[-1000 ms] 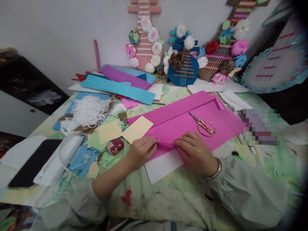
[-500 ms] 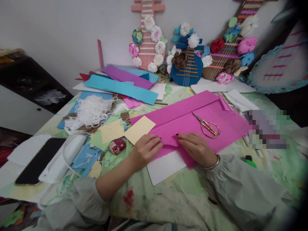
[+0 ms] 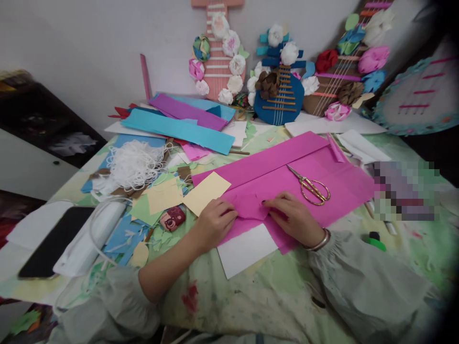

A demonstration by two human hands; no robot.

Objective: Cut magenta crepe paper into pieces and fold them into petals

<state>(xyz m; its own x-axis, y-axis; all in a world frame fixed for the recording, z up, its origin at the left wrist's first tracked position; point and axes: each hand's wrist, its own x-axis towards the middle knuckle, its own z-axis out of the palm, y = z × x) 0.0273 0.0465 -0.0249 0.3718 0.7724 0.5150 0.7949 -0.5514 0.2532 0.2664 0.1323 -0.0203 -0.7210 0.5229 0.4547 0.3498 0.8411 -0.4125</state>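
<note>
Between my hands is a small piece of pink crepe paper [image 3: 250, 206], its edges pinched at both ends. My left hand [image 3: 217, 220] has its fingers closed on the left edge, and my right hand [image 3: 292, 217] grips the right edge between thumb and fingers. Beneath it spreads a large pink crepe paper sheet [image 3: 333, 181], much the same colour, so the small piece's outline is partly hard to make out. Gold-handled scissors [image 3: 313, 190] lie on that sheet, beyond my right hand. A white card [image 3: 247, 251] sticks out below the sheet's near edge.
White string [image 3: 134, 163], cream paper [image 3: 208, 192] and a small dark-red case [image 3: 172, 219] lie at left, near a black phone [image 3: 57, 241] and a white power strip [image 3: 89, 239]. Folded blue paper [image 3: 179, 131] is behind. Flower-covered paper lutes [image 3: 279, 102] lean on the wall.
My right hand's thumb and fingers have parted a little around the paper edge. The small pink piece now sits flatter and shows more of its face. The view has shifted slightly.
</note>
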